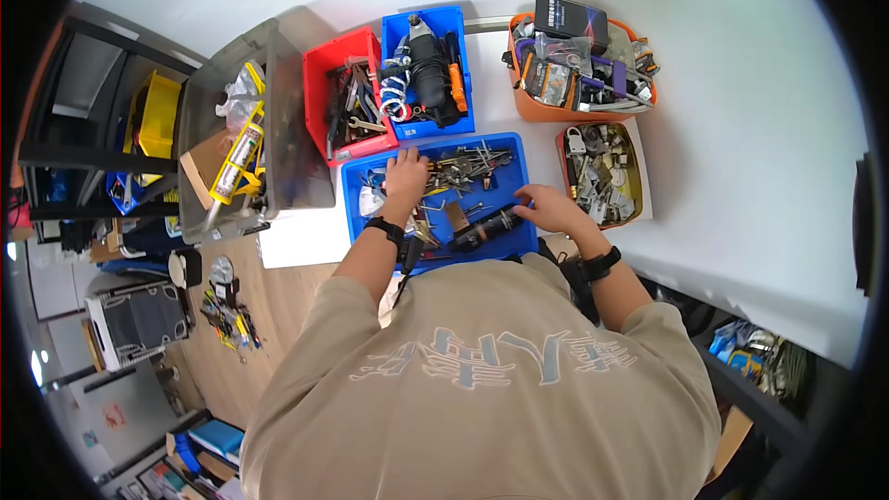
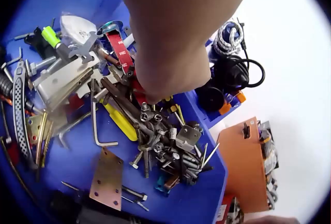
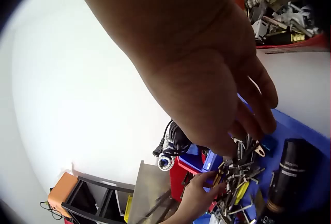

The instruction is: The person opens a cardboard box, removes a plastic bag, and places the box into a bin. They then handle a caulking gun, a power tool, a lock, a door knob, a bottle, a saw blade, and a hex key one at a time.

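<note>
My left hand reaches down into loose hardware at the left of a shallow blue bin. Its fingertips are hidden behind the hand in the left wrist view, and I cannot tell whether they grip anything. Around it lie bolts, an L-shaped hex key, a yellow handle and a red strip. A drilled copper-coloured plate rests nearer me. Over the bin's right side hovers my right hand, fingers loosely bent around nothing, near a black cylinder with pale lettering.
Behind stand a red bin of hand tools and a blue bin holding a black power tool. To the right are an orange basket and a smaller red box of metal parts. A grey tub stands left.
</note>
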`<state>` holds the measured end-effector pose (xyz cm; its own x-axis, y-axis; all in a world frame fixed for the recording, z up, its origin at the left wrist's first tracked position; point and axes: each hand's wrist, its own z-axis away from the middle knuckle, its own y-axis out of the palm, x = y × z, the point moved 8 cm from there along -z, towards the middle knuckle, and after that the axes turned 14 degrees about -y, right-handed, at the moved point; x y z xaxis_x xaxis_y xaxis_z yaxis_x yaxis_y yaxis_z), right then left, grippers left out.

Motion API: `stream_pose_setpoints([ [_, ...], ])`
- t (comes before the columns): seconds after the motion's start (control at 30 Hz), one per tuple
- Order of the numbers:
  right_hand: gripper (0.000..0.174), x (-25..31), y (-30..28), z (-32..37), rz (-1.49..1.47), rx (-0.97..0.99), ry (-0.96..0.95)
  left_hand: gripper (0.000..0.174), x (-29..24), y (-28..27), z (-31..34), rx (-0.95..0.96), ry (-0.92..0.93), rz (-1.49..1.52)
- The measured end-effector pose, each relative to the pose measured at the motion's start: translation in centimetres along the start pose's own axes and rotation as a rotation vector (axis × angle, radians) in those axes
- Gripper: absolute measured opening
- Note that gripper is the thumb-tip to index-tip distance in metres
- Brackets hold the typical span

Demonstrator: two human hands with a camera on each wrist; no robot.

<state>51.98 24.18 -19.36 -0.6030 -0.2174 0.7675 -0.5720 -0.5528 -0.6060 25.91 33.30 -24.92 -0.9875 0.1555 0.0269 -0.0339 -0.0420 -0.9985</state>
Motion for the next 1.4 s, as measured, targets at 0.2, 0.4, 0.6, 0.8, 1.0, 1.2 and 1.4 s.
stream_pose_setpoints([
  [0.2,0.038,3.1,-0.1,-1.7,0.016,-0.041,0.027,0.016,3.5,-1.9,0.2,-0.051,0.009,0.185],
  [0.4,0.04,4.2,0.1,-3.7,0.002,-0.037,0.031,0.017,8.6,-3.4,2.6,0.116,-0.148,0.531],
  [0.6,0.036,7.5,0.0,-6.4,-0.022,-0.049,-0.103,0.018,10.8,-4.1,5.5,0.331,-0.34,1.142],
  [0.8,0.033,12.4,-2.7,-7.3,-0.252,-0.139,-0.175,0.012,9.1,-10.2,8.3,0.362,-0.35,1.653],
  [1.0,0.033,15.0,0.8,-8.0,-0.468,-0.02,-0.246,0.012,6.8,-14.5,7.8,0.247,-0.256,1.882],
  [1.2,0.026,18.4,2.6,-7.5,-0.533,0.029,-0.278,0.017,7.0,-17.7,7.9,0.118,-0.309,1.884],
  [1.4,0.022,22.2,5.1,-7.7,-0.635,0.078,-0.276,0.019,10.8,-19.6,9.4,-0.024,-0.315,1.937],
])
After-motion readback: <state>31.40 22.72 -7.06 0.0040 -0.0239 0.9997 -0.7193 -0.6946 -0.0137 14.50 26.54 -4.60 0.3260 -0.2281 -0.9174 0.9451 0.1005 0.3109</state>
